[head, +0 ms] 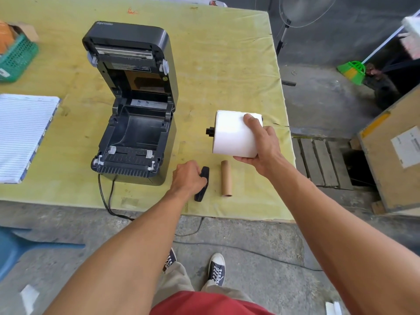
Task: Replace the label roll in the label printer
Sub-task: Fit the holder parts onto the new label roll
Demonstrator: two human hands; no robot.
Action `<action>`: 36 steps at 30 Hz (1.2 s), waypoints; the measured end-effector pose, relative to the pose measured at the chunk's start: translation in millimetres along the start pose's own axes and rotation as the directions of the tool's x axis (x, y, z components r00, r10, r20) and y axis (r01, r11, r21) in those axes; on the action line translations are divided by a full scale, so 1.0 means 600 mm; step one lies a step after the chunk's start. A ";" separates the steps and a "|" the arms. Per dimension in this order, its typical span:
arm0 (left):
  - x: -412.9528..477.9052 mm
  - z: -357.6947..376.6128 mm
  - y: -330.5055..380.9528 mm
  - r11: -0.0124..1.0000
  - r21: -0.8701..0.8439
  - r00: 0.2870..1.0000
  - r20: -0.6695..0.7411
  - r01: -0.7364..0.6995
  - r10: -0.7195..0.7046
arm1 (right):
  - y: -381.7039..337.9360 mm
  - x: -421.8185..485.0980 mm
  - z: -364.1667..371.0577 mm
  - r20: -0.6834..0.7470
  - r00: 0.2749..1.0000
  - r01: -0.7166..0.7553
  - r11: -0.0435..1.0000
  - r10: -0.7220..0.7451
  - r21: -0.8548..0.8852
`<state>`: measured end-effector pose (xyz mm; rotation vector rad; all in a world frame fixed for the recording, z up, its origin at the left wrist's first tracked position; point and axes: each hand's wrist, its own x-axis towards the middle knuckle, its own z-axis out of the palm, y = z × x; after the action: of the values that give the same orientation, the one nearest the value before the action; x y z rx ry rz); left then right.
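Observation:
The black label printer (134, 133) stands on the table with its lid raised and its roll bay bare. My right hand (261, 146) is shut on a full white label roll (234, 135), held just above the table to the right of the printer; a black spindle end (210, 131) sticks out of the roll's left side. My left hand (187, 177) rests on a black roll-holder piece (201, 185) lying near the table's front edge, fingers curled over it. A bare brown cardboard core (226, 178) lies beside that piece, to its right.
The table wears a yellow-green cover (227, 64). A lined notepad (22, 135) lies at the left and a green basket (16, 57) at the far left. The printer's cable (106, 201) hangs over the front edge. A fan stand (284, 42) and a wooden crate (391, 155) stand to the right.

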<state>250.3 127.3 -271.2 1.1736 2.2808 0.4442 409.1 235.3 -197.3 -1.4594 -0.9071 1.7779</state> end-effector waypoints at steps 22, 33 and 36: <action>0.005 0.017 0.017 0.921 0.378 0.995 0.002 -0.092 0.098 | -0.016 -0.008 0.004 0.000 1.000 0.012 1.000 -0.012 0.027; 0.029 -0.067 0.049 0.957 -0.273 0.977 -0.157 0.097 -0.144 | -0.018 -0.007 -0.003 0.005 1.000 0.020 1.000 -0.020 0.014; 0.034 -0.107 0.079 0.844 -0.534 0.935 -0.325 -0.056 -0.143 | -0.020 -0.010 0.002 0.002 1.000 0.025 1.000 -0.025 0.003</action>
<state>232.9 168.1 -202.1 0.7917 2.2310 1.2744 409.6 236.6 -184.0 -1.4378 -0.9193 1.7626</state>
